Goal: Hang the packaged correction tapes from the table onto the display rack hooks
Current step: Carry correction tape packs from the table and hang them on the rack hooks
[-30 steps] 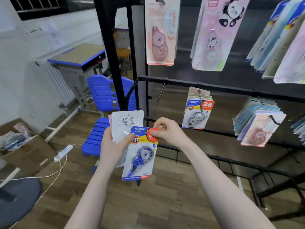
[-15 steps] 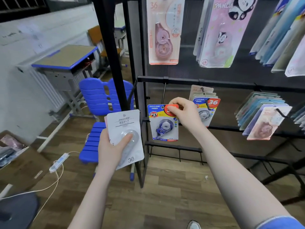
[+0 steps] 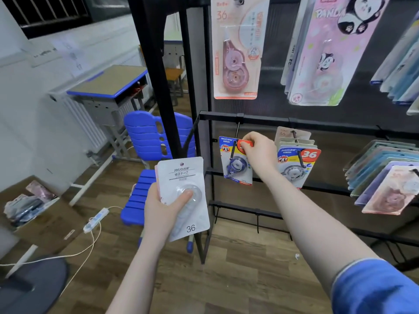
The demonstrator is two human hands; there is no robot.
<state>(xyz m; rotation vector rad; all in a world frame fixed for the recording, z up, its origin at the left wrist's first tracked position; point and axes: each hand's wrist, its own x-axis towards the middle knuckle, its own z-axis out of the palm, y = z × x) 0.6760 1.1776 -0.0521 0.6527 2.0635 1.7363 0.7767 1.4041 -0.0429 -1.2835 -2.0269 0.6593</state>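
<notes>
The right hand (image 3: 258,152) has its grip closed in a pinch on the top right corner of the blue pack (image 3: 235,163), fingers curled over the red patch there. The pack hangs upright from that pinch, long axis vertical, in front of the bare hook (image 3: 235,143), the leftmost on the rack's (image 3: 260,120) middle bar. The hook's black prong crosses the pack's upper left face, just left of the fingers; whether it has passed through the hang hole cannot be told. The next move looks like sliding the pack back along the prong, toward the bar and away from the person. A full hook of similar packs (image 3: 297,164) hangs just right of the hand.

The left hand (image 3: 163,211) is lower and nearer the body, well short of the rack, gripping a white pack (image 3: 183,196) with the thumb pressed on its clear blister, and at least one more pack behind it.
</notes>
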